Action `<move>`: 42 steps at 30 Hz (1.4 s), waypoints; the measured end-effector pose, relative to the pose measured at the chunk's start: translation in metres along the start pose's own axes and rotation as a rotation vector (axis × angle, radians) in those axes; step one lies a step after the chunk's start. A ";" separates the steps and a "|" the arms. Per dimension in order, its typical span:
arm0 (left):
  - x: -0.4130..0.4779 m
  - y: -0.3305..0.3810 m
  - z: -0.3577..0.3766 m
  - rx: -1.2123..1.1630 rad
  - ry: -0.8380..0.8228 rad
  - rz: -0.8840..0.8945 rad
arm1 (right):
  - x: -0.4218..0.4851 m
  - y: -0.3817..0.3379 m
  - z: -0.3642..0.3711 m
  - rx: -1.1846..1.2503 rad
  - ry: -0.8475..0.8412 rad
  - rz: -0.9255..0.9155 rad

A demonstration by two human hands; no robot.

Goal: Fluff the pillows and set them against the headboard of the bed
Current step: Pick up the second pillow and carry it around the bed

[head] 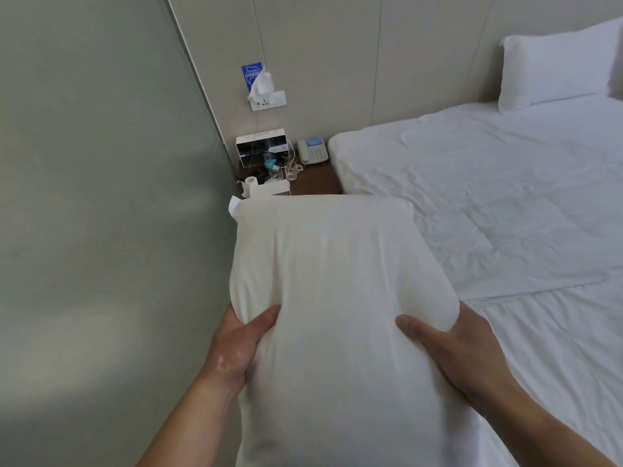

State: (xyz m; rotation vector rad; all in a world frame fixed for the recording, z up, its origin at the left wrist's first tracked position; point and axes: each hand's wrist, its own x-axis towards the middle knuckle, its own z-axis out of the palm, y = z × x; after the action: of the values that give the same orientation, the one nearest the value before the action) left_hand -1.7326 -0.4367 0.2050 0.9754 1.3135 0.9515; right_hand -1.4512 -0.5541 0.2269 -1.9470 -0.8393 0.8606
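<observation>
I hold a white pillow (333, 298) up in front of me, beside the bed's left edge. My left hand (236, 342) grips its left side and my right hand (448, 345) grips its right side, thumbs pressed into the front. A second white pillow (553, 69) leans against the beige panelled headboard wall (421, 62) at the far right. The bed (505, 197) has a wrinkled white sheet, and the stretch of headboard left of the second pillow is bare.
A dark wooden nightstand (317, 180) in the corner carries a white phone (313, 150), a clear organiser box (261, 151), a glass and small items. A wall socket (268, 100) with a tissue and a blue sticker sits above. A grey-green wall (101, 197) closes the left side.
</observation>
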 end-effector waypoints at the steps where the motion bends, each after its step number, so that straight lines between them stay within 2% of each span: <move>1: 0.016 0.004 0.001 -0.001 -0.016 -0.006 | 0.010 -0.005 0.005 0.007 0.016 0.009; 12: 0.207 0.052 0.042 0.040 -0.034 -0.033 | 0.185 -0.062 0.053 0.058 0.047 0.046; 19: 0.318 0.106 0.107 0.033 -0.056 -0.051 | 0.320 -0.114 0.043 0.053 0.013 0.043; 27: 0.428 0.152 0.164 0.042 -0.170 -0.044 | 0.423 -0.145 0.047 0.109 0.068 0.087; 34: 0.551 0.179 0.203 0.069 -0.269 -0.064 | 0.510 -0.178 0.066 0.109 0.207 0.121; 42: 0.661 0.211 0.258 0.120 -0.495 -0.086 | 0.581 -0.210 0.080 0.090 0.397 0.234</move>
State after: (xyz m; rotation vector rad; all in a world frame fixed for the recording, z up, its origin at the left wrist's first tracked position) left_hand -1.4537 0.2490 0.1992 1.1492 0.9889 0.5214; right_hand -1.2494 0.0355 0.2278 -2.0674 -0.3405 0.5988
